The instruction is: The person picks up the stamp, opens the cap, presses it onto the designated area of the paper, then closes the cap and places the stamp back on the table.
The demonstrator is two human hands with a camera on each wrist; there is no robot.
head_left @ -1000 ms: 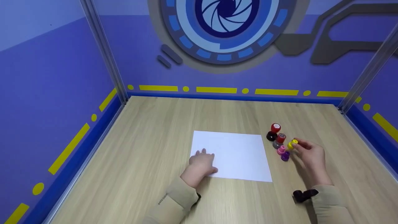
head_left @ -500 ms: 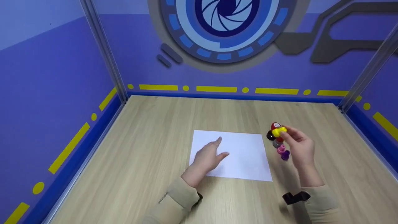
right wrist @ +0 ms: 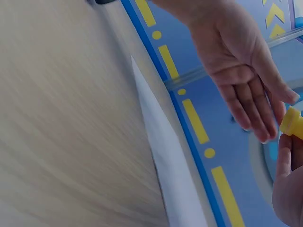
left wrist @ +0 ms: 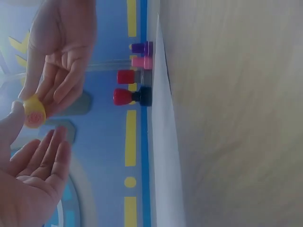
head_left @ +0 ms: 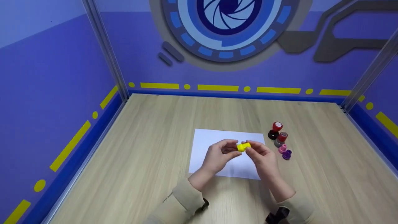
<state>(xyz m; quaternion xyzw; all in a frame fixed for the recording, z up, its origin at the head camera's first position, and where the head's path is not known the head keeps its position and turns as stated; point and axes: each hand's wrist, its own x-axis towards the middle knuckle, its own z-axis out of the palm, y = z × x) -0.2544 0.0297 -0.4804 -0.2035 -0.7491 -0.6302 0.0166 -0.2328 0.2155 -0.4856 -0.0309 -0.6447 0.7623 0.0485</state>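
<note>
A small yellow stamp is held above the white paper, pinched between the thumb and fingers of my right hand. A reddish round mark shows on its end in the left wrist view, where the yellow stamp faces my left hand. In the head view my left hand is raised over the paper, thumb and fingers spread apart at the stamp's left end. Its thumb tip is very close to the stamp; whether it touches cannot be told. In the right wrist view the yellow stamp is partly cut off.
Right of the paper stand a red-and-black stamp, a red-and-grey stamp, a pink stamp and a purple stamp. They stand in a row on the wooden table. Blue-purple panels enclose the table's back and sides.
My right hand has lifted the yellow stamp from beside the others and carried it left over the paper. My left hand has risen off the paper and moved right towards the stamp.
</note>
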